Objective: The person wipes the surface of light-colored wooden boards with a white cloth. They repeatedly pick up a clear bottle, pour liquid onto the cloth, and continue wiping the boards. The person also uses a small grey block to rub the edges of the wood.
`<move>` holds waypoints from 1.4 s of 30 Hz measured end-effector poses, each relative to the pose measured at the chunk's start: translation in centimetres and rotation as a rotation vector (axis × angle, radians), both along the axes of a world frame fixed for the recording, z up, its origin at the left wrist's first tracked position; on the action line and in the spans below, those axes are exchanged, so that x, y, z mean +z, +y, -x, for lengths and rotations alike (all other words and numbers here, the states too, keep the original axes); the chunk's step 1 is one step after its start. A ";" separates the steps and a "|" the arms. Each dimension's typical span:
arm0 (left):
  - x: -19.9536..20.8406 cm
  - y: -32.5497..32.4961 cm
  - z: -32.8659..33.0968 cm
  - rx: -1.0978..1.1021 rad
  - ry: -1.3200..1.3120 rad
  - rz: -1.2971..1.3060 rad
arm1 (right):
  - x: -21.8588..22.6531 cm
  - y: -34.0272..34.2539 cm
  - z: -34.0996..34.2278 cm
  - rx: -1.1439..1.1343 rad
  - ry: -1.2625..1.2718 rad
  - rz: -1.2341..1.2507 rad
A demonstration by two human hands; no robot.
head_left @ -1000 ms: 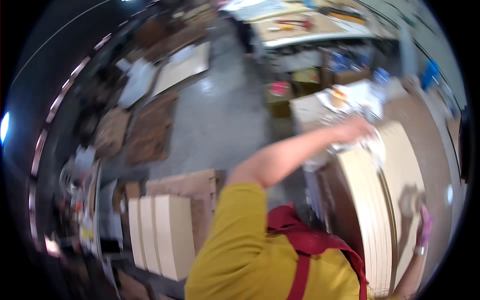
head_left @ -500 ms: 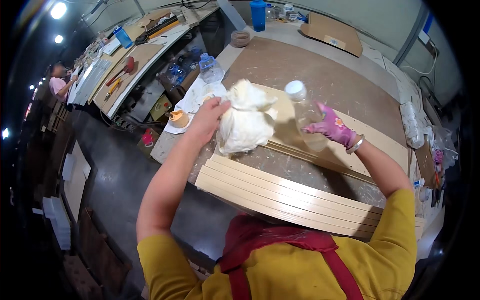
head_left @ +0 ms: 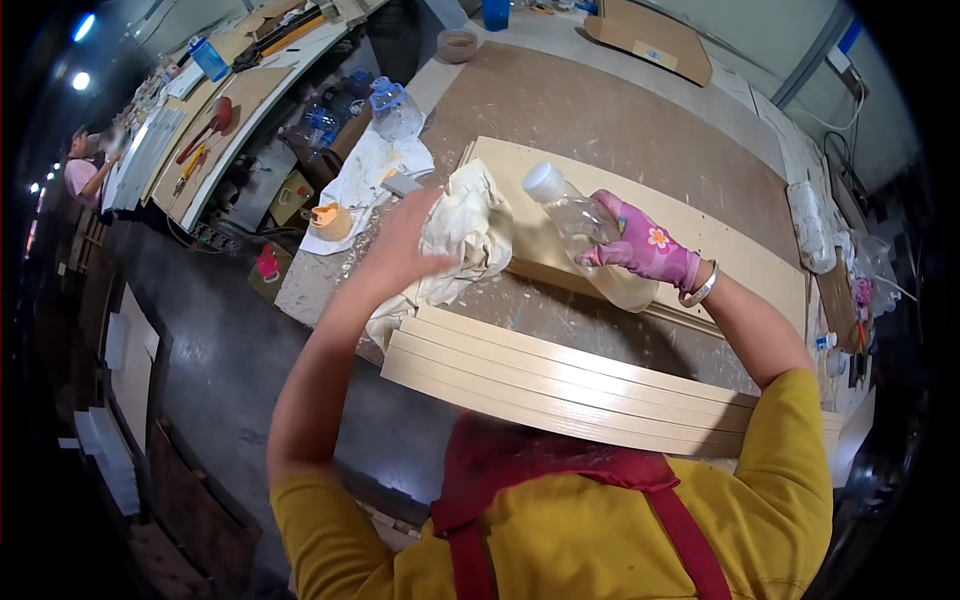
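Observation:
My right hand (head_left: 645, 245), in a pink-purple flowered glove, wraps round a clear plastic bottle (head_left: 575, 215). The bottle tilts with its white cap toward the upper left, above pale flat boards (head_left: 740, 235). Bare, my left hand (head_left: 402, 245) spreads its thumb and fingers at the left side of a crumpled cream cloth (head_left: 470, 225). That cloth rests partly on the bench, and one end trails below my hand. Between me and the cloth lies a row of pale narrow strips (head_left: 560, 375) along the bench's front edge.
A grey block (head_left: 400, 183) lies on a white cloth (head_left: 345, 185) near an orange-filled cup (head_left: 331, 222) and a large clear jug (head_left: 396, 108). Cardboard (head_left: 650, 40) lies at the back. Another person (head_left: 88, 170) stands far left by a side bench.
The cream cloth has come down leftward onto the bench, and my left hand has loosened from it, fingers spreading. My right hand now grips the bottle, which has tilted left.

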State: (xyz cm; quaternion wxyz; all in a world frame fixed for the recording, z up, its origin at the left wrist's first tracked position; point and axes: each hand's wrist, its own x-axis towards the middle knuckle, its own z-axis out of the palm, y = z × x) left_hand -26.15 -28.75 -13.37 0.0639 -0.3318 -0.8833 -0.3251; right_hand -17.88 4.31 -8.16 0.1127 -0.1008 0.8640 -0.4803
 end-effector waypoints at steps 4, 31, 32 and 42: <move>-2.9 -0.3 0.3 0.014 -0.153 -0.068 | 0.6 -0.7 0.1 0.074 -0.022 -0.201; -0.2 2.0 -1.3 -0.036 -0.091 0.077 | 5.9 -4.2 5.5 0.386 0.533 -1.278; -0.1 2.3 -1.4 -0.056 -0.067 0.193 | 6.0 -4.3 5.6 0.385 0.513 -1.293; -5.3 0.6 3.5 0.050 -0.435 -0.211 | 7.8 -3.8 5.2 0.380 0.767 -1.230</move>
